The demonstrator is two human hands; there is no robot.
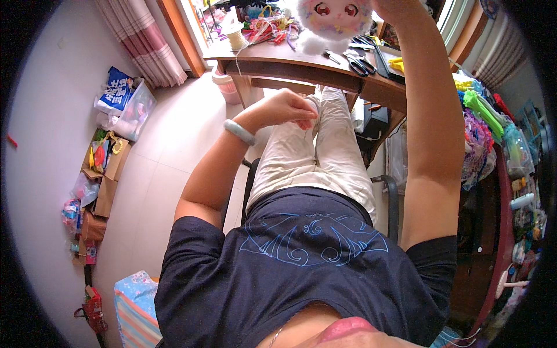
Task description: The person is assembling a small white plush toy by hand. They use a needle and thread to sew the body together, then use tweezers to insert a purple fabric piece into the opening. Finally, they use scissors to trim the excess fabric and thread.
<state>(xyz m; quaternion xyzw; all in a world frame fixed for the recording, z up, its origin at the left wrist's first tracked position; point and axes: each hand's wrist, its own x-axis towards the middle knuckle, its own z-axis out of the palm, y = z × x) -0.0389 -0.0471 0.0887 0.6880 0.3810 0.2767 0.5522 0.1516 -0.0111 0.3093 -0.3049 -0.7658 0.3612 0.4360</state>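
Observation:
Up at the top edge, a fluffy white plush toy (335,23) with big reddish eyes and pastel flecks is held over the desk; the frame cuts off its top. My right hand (393,9) grips it at its right side, its fingers mostly out of sight. Lower down, over my knees, my left hand (292,109) has its fingers curled and pressed together. Whatever sits in that pinch, if anything, is too small to make out. A pale bangle (239,132) circles the left wrist.
Black-handled scissors (361,65), a spool of cream cord (235,38) and colourful craft pieces lie on the wooden desk (278,64). A pink bin (225,86) stands beside it. Bundles of bright material (477,127) crowd the right side. Cardboard boxes (107,194) line the left wall.

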